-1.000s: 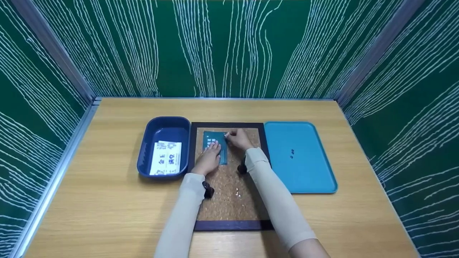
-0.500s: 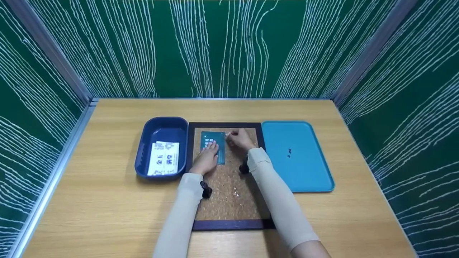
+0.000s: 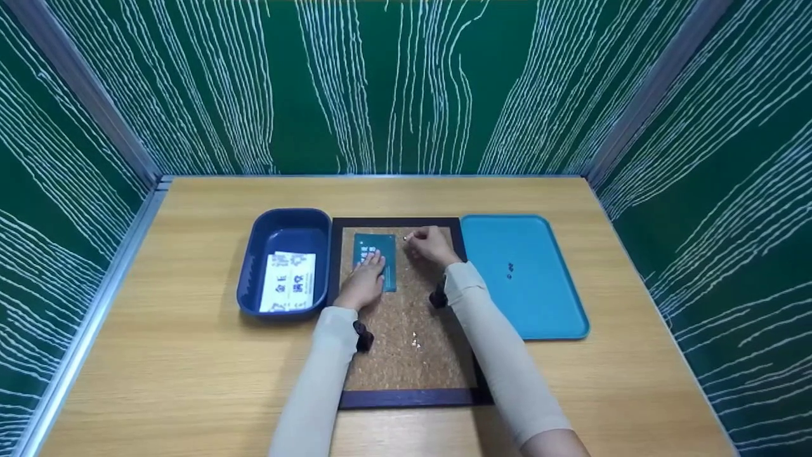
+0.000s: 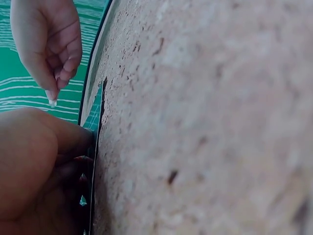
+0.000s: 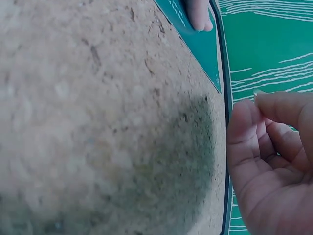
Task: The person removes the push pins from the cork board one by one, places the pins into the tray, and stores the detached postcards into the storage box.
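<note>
A teal card (image 3: 388, 279) with white characters lies on the upper left of a cork board (image 3: 393, 368). My left hand (image 3: 365, 279) rests on it with extended fingers, covering its lower left part. Just right of the card's upper right corner, my right hand (image 3: 432, 246) pinches a small clear push pin (image 4: 53, 103) between thumb and forefinger. In the right wrist view the pin mostly hides behind the fingertips (image 5: 247, 117), with the card's corner close by. Tiny light spots show at the card's upper corners. Several small clear pins (image 3: 415, 341) lie lower on the cork.
Left of the board stands a dark blue bin (image 3: 246, 289) with white printed cards (image 3: 288, 282) inside. A turquoise tray (image 3: 545, 304) on the right bears a few small dark pieces (image 3: 510, 271). The board's dark frame (image 3: 406, 398) borders the cork on the wooden table (image 3: 190, 381).
The right hand has drawn slightly right, away from the card's upper right corner, with the pin between its fingertips. The left hand stays on the card. The whole view has shifted slightly.
</note>
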The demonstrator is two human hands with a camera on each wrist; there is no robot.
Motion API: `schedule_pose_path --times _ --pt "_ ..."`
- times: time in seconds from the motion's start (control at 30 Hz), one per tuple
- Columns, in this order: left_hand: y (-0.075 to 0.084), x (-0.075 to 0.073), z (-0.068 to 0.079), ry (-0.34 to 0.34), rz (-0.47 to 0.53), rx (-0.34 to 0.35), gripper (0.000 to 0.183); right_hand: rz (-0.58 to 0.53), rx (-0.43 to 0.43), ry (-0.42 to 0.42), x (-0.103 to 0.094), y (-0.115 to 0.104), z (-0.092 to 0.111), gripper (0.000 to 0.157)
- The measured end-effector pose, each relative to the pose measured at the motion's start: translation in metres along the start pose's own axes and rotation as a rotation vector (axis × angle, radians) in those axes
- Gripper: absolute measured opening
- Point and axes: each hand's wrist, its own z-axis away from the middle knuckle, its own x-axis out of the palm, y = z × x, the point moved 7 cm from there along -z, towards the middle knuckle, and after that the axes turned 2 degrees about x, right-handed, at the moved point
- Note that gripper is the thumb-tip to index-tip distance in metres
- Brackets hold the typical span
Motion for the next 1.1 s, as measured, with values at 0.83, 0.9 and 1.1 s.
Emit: schedule_pose_path --times 0.83,0.9,1.1 --pt "-0.003 0.002 -0.001 -0.029 0.000 -0.008 0.049 -0.012 0.061 0.025 -0.033 0.025 0.010 0.025" --pt "-0.003 0.002 -0.001 -0.029 0.006 -0.008 0.049 -0.013 0.065 0.032 -0.037 0.028 0.011 0.026" --pt "-0.003 0.001 -0.001 -0.035 0.024 -0.016 0.049 -0.011 0.075 0.048 -0.048 0.035 0.015 0.025"
